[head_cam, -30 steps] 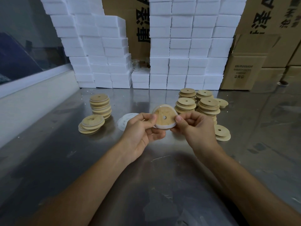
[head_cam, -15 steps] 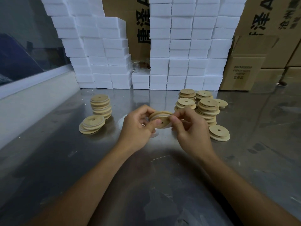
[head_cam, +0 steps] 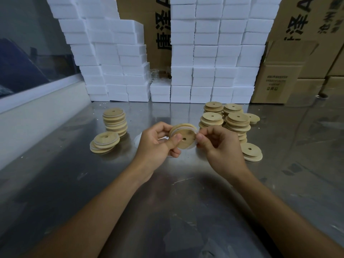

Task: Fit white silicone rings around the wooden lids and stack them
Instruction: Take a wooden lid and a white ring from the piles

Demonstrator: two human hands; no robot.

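A round wooden lid (head_cam: 186,135) with a centre hole is held above the steel table between both hands, tilted toward me. A white silicone ring (head_cam: 193,145) runs around its edge. My left hand (head_cam: 158,144) grips the lid's left side, thumb on its face. My right hand (head_cam: 220,144) pinches the ring at the lid's right edge. Loose white rings (head_cam: 138,139) lie on the table behind my left hand, mostly hidden. Ringed lids stand in a tall stack (head_cam: 115,121) and a low stack (head_cam: 105,142) at the left.
Several stacks of bare wooden lids (head_cam: 236,121) stand to the right, with a short pile (head_cam: 251,151) nearer me. White foam boxes (head_cam: 204,53) and cardboard cartons (head_cam: 279,79) wall off the back of the steel table (head_cam: 167,202). A white ledge (head_cam: 37,112) borders the left.
The lid was upright facing me, then tipped flat and lowered, and now tilts back toward me. My right hand's fingers have shifted to pinch the ring at the right edge.
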